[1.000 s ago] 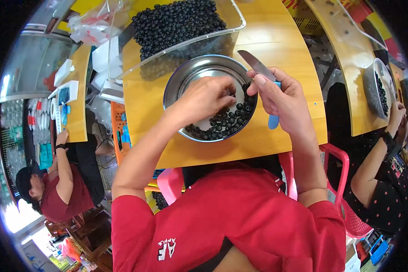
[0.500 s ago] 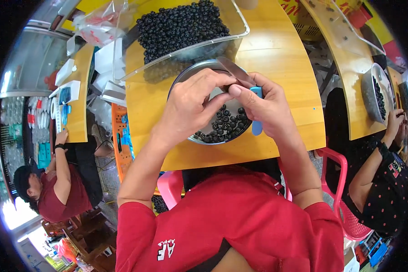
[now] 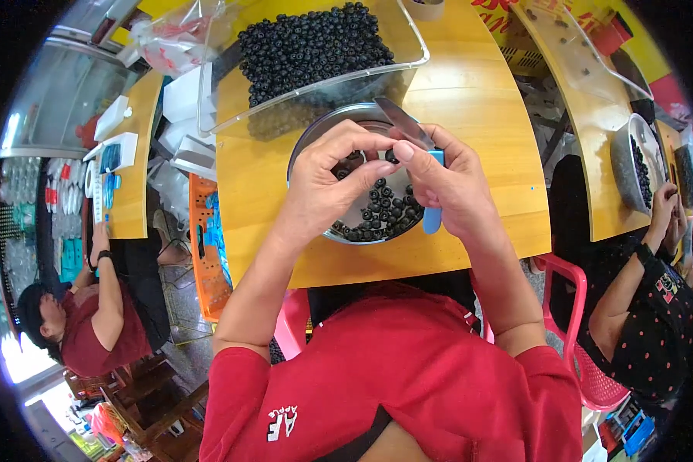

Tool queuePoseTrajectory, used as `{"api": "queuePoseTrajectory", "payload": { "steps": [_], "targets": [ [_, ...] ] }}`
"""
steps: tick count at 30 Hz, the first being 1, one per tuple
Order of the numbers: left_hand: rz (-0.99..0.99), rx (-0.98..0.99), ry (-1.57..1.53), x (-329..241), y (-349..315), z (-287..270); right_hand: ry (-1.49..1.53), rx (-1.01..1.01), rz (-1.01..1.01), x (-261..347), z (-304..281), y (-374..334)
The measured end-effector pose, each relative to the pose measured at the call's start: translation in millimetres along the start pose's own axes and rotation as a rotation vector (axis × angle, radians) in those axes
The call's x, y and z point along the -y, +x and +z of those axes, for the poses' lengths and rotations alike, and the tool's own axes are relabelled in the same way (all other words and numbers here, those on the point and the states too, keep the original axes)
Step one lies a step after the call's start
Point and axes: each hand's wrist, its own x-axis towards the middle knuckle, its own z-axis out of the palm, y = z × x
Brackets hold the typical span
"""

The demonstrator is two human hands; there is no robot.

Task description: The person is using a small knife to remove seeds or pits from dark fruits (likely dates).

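My right hand (image 3: 458, 185) is closed around a knife with a blue handle (image 3: 433, 219). Its broad metal blade (image 3: 404, 123) points up and to the left. My left hand (image 3: 323, 181) pinches a small dark bead-like ball (image 3: 393, 156) between thumb and forefinger, with the right thumb right beside it. Both hands are held over a round metal bowl (image 3: 322, 125). Dark balls (image 3: 373, 219) with pale spots lie in the bowl. The left hand and forearm hide part of it.
Behind the bowl stands a clear plastic bin (image 3: 339, 79) filled with similar balls (image 3: 316, 46). A co-worker (image 3: 104, 316) is at the left table. Another person (image 3: 639, 308) sits at the right beside a bowl (image 3: 627, 165). An orange crate (image 3: 202, 254) stands left of my table.
My fingertips have parted slightly, and the dark ball between them now shows. The knife remains in the right hand. The whole view has shifted a little.
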Motion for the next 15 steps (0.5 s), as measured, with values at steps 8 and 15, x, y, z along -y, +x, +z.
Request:
{"api": "queuePoseTrajectory", "payload": {
  "steps": [8, 15],
  "targets": [
    [-0.133, -0.009, -0.113, 4.2, -9.6, 2.7, -0.024, 0.008, 0.017, 3.2, 6.3, -0.7],
    [-0.078, 0.087, -0.003, -2.9, -6.2, -5.1, -0.032, 0.073, 0.029, 4.3, 1.8, -1.7]
  ]
}}
